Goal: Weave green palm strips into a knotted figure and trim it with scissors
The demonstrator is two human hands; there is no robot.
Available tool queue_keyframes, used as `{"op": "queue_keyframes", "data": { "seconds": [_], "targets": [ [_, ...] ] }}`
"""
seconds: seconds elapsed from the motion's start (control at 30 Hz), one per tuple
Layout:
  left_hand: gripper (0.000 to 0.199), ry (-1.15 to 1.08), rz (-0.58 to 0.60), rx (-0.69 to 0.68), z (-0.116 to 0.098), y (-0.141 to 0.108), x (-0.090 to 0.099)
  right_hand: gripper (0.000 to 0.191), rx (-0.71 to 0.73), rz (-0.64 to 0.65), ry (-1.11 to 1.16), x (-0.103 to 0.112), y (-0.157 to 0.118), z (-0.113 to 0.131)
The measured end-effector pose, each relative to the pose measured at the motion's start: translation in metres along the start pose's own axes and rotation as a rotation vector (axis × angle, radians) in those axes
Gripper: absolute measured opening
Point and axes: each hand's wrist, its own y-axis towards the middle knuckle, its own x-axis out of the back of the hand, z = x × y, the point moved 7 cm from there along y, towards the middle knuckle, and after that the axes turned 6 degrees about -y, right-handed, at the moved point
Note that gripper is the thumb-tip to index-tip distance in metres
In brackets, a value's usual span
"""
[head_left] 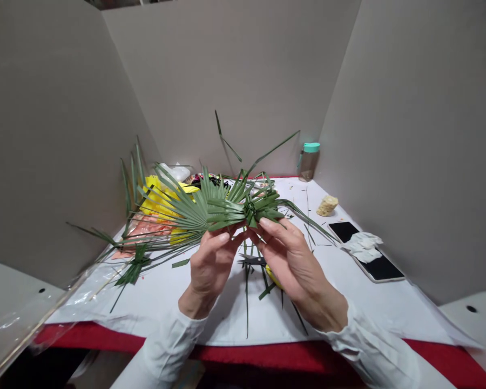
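Note:
Between both hands, above the table, is a woven palm-leaf piece [251, 209] with a knotted middle and strips sticking out. My left hand [213, 259] is closed on its left side, thumb on top and fingers beneath. On the right, my right hand [294, 259] pinches it near the knot, the thumb pressing from the front. Long loose strips reach up and out to the right. Behind the piece spreads a fan-shaped palm leaf [192, 208]. Scissors [253, 260] with black blades and yellow handles lie on the table below, partly hidden by my right hand.
At left are a yellow bag [157, 200], a pinkish plastic packet [143, 235] and a small green leaf bundle [134, 265]. To the right lie a phone [383, 268], a crumpled tissue [362, 246], a tan lump [327, 206] and a bottle [309, 162]. Grey panels [235, 81] enclose the table.

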Motion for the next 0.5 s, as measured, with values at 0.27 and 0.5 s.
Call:
{"op": "queue_keyframes", "data": {
  "seconds": [0.27,0.5],
  "targets": [
    [0.026,0.025,-0.101,-0.101,0.002,-0.006,-0.002,0.014,0.004,-0.027,-0.021,0.006,-0.014,-0.017],
    [0.028,0.128,-0.124,-0.054,-0.001,-0.006,0.002,0.025,-0.071,0.028,-0.073,0.013,-0.025,-0.037]
  ]
}}
